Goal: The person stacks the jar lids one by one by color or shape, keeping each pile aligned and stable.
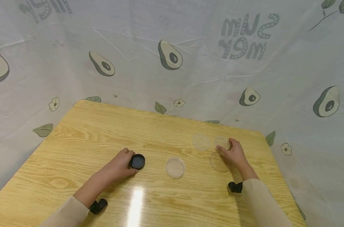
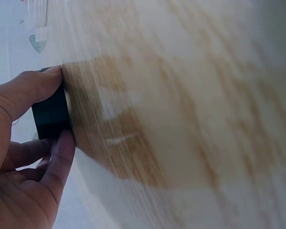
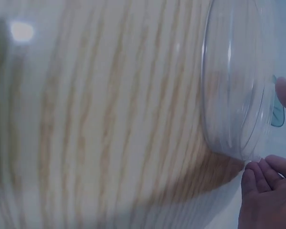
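My left hand (image 1: 122, 165) grips a round black shallow container (image 1: 137, 161) on the table, thumb on one side and fingers on the other. From the left wrist view, the black container (image 2: 51, 112) shows its side wall between thumb and fingertips. On the right, my right hand (image 1: 233, 155) pinches the edges of a small clear petri dish (image 1: 221, 142) between thumb and fingers. Just nearer lies a larger clear petri dish (image 1: 217, 162), partly behind that hand; the larger dish (image 3: 229, 81) fills the right wrist view's right side.
Another clear petri dish (image 1: 201, 142) lies left of the pinched one. One more clear dish (image 1: 175, 167) sits between the two hands. The wooden table (image 1: 104, 126) ends at a hanging printed cloth (image 1: 203, 72) at the back.
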Demonstrator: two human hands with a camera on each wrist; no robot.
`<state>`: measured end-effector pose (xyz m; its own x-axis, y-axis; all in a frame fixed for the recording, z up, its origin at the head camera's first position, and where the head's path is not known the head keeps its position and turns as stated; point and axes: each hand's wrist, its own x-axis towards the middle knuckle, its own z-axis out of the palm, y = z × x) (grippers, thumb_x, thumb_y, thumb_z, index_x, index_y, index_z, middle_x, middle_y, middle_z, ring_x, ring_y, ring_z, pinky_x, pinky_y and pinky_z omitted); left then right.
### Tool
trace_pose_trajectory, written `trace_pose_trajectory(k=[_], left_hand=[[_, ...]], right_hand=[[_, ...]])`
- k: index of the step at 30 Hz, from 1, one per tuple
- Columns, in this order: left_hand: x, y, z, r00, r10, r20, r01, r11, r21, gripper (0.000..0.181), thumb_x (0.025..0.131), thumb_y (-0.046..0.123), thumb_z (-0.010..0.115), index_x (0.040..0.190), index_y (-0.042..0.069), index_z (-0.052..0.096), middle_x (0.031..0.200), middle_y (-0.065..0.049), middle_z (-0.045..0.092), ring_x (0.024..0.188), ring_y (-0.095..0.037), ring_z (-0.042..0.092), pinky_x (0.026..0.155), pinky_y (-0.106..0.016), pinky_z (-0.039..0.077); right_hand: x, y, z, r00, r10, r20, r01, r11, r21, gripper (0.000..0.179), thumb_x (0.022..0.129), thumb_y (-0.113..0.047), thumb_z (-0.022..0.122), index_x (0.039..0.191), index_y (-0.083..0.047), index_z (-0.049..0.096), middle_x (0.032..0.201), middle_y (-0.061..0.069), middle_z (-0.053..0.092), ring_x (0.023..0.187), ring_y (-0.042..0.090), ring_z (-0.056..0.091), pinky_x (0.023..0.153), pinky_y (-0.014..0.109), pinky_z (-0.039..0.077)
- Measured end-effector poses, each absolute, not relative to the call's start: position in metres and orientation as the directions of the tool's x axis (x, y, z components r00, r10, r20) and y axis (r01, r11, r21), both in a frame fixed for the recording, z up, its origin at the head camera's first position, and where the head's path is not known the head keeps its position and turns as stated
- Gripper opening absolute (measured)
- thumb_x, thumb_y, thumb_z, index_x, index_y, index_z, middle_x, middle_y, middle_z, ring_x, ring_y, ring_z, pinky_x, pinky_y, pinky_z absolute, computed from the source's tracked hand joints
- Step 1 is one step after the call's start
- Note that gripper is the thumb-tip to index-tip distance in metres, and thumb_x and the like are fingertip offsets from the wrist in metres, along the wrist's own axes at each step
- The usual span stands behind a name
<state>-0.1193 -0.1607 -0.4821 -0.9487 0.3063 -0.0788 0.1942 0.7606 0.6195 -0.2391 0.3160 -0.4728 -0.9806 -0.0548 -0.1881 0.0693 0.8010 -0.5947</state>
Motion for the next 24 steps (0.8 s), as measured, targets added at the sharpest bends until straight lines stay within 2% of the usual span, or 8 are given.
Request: trace_pose_trajectory(k=[9,24], left_hand=[[-0.12,-0.1603,-0.481,-0.95,0.305,-0.072,0.198,0.762,0.617,0.05,0.085,0.016,0.088,0.121,-0.007,0.062,0.107,-0.015,0.057,0.096,-0.025,0.058,0.085,-0.045,0.053],[-0.1192,-0.16,-0.4799,-0.95,0.301,-0.079,0.189,0.761,0.62,0.049,0.085,0.017,0.088,0.12,-0.006,0.062,0.107,-0.014,0.057,0.096,-0.025,0.058,0.084,-0.044,0.053]], right_hand=[[-0.2433,0.3181,-0.4772,-0.982,-0.087,-0.166,0.034,0.788,-0.614,0.091,0.104,-0.037,0.067,0.158,0.018,0.017,0.159,0.043,0.026,0.146,0.057,0.032,0.116,0.066,0.035],[-0.242,0.3211,-0.4789,-0.982,-0.1,-0.159,0.016,0.798,-0.602,0.093,0.103,-0.038,0.067,0.158,0.018,0.016,0.16,0.042,0.024,0.145,0.058,0.032,0.116,0.066,0.036]])
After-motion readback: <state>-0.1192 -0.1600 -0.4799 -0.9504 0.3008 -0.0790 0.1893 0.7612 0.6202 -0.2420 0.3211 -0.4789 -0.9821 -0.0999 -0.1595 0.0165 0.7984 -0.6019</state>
